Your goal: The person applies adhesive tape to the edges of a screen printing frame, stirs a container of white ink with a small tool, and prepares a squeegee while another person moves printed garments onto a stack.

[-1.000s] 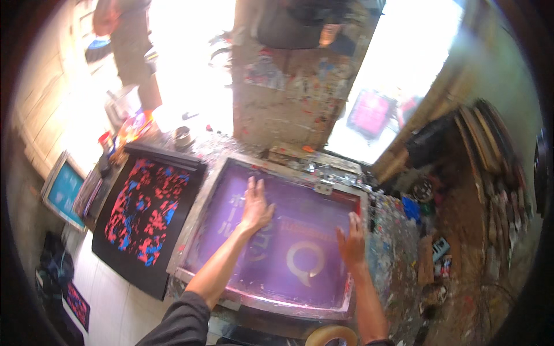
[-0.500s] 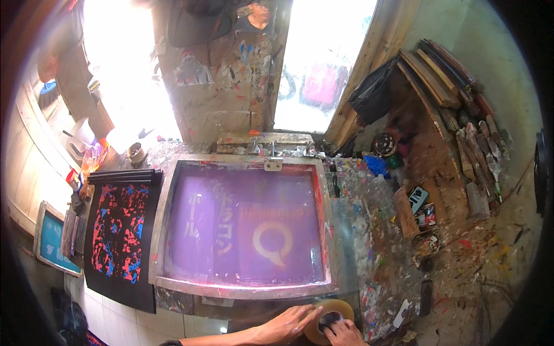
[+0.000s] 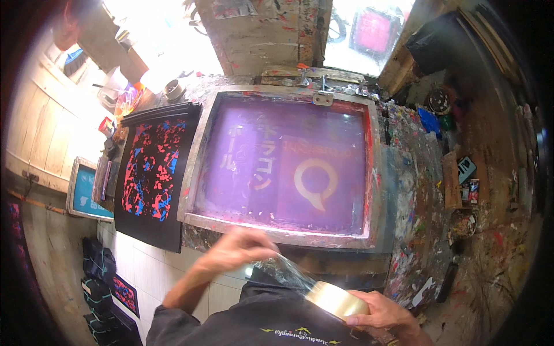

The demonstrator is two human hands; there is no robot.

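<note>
My right hand [image 3: 384, 311] grips a wide roll of clear packing tape [image 3: 336, 300] close to my body. The fingers of my left hand [image 3: 239, 252] are pinched on the loose end, and a stretched clear strip of tape [image 3: 292, 273] runs slantwise down to the roll. Just beyond my hands lies a wooden-framed printing screen [image 3: 277, 232] with purple mesh [image 3: 248, 199] and pale lettering and a ring-like shape. Metal hinge clamps [image 3: 323, 98] hold its far edge.
Black sheets [image 3: 151, 173] printed in red and blue lie left of the screen. A small teal screen [image 3: 86, 193] stands farther left. The paint-crusted table [image 3: 412, 213] extends right, bearing a blue crumpled item [image 3: 428, 120] and a wooden block [image 3: 452, 180]. Tiled floor [image 3: 144, 262] shows below left.
My hands have come apart, the left moving up and left with the tape end, drawing a strip off the roll. The roll has tilted onto its side. The view has shifted downward and left.
</note>
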